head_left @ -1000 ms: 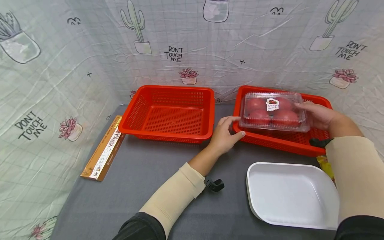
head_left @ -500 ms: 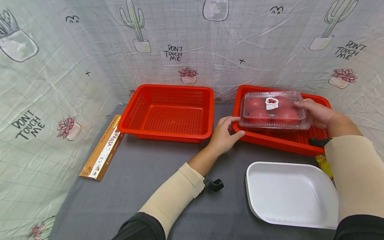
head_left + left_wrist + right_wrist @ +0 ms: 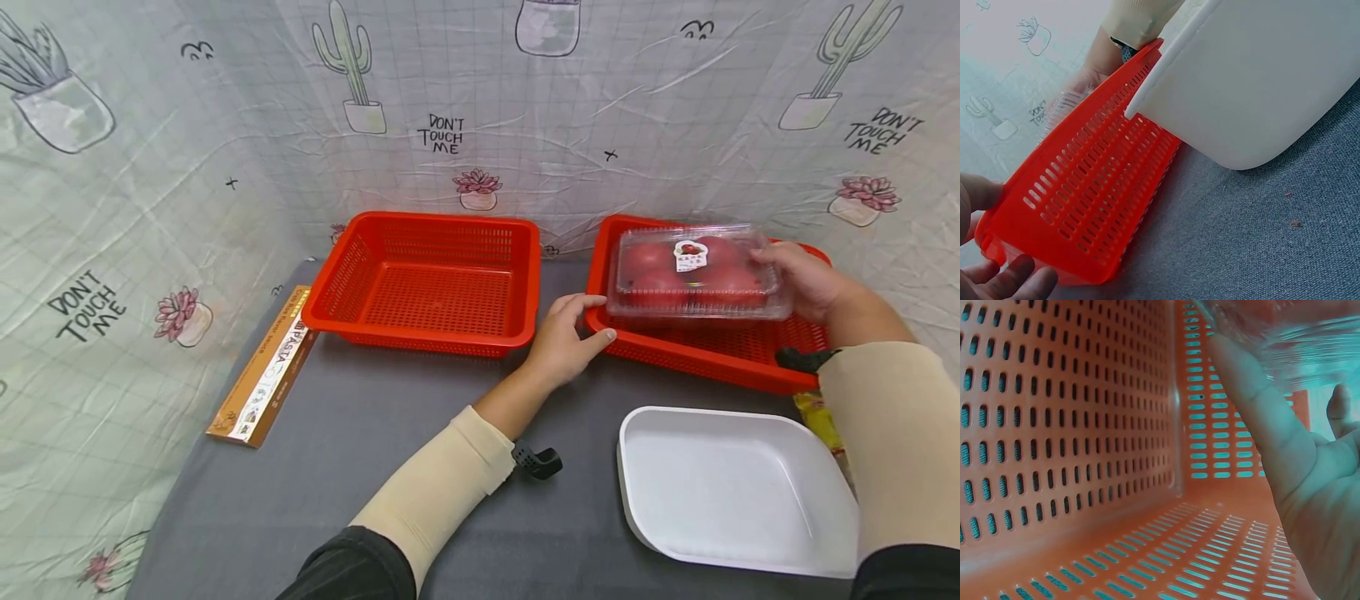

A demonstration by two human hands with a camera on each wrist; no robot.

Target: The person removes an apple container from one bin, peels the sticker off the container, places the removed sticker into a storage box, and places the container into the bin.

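Printed cloth backdrop [image 3: 262, 75] at rear and sides, grey-covered bench [image 3: 375, 425] below. Right hand [image 3: 810, 279] grips the right end of a clear plastic pack [image 3: 701, 287], thumb on top; pack holds red round produce [image 3: 723, 254] and carries a white label [image 3: 690, 256]. Pack sits over the right-hand basket [image 3: 697, 360], red and slotted, hiding much of its inside; right wrist view shows it above the basket floor. Left hand [image 3: 562, 337] holds that basket's near left corner, thumb and fingers around the rim. Second red one, the left-hand basket [image 3: 420, 338], stands just beside the left hand, gap to its neighbour narrow. Pasta box [image 3: 262, 367] lies slantwise at far left, top end close to the left-hand basket's corner. White tray [image 3: 735, 487] is in front of the right-hand basket, near it but apart in the head view; from the left wrist it blocks part of the basket's long wall. Yellow packet [image 3: 819, 421] is wedged in view between tray and right sleeve [image 3: 892, 450], which covers most of it; can't read it. Black wrist mount [image 3: 538, 461] hangs off the left wrist over the bench.
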